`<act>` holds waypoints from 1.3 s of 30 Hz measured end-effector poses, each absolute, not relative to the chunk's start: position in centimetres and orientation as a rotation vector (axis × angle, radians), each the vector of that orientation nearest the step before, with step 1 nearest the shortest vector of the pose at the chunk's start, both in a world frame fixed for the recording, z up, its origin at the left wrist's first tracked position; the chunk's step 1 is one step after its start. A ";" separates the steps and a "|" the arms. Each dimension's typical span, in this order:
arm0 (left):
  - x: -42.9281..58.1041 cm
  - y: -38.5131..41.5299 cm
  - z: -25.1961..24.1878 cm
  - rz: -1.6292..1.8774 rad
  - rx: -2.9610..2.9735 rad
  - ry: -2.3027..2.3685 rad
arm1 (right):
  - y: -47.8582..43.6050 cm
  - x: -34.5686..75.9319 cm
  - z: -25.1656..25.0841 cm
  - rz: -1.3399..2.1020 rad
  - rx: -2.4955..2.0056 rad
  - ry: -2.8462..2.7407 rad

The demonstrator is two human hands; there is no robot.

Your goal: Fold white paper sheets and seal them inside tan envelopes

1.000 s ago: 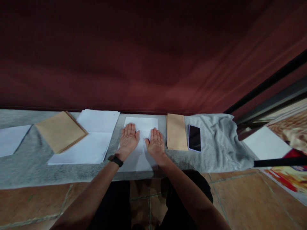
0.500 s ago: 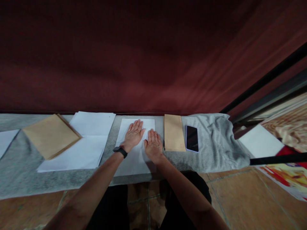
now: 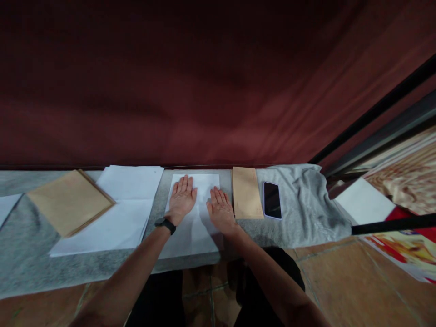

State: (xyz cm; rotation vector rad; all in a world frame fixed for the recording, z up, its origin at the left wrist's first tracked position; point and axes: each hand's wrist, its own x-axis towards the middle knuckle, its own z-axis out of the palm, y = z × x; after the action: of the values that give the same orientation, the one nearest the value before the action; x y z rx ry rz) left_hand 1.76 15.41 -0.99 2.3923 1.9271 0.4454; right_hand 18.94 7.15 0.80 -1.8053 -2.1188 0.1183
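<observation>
A white sheet of paper with faint creases lies on the grey cloth in front of me. My left hand rests flat on its upper left part, fingers stretched out, a black watch on the wrist. On the right side of the sheet is my right hand, palm down with fingers extended. Neither hand grips anything. Just right of the sheet lies a small stack of brown envelopes, close to my right hand. Beyond them is a phone with a dark screen.
To the left, more brown envelopes lie over a stack of white paper. Another white sheet shows at the far left. The grey cloth bunches at right, near a black bar. A dark red curtain hangs behind.
My hands have moved apart on the sheet: the left toward its left edge, the right slightly toward its right edge. The whole view has shifted a little.
</observation>
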 end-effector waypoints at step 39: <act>0.4 15.8 -1.2 0.494 2.171 2.167 | 14.6 15.2 -1.1 0.042 -2.090 -1.824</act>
State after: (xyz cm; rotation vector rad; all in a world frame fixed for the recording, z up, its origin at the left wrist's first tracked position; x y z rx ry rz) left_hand 0.40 15.76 -1.22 2.1706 2.1672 0.4935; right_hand 15.19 14.58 -1.14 -2.0904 -1.8238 0.0418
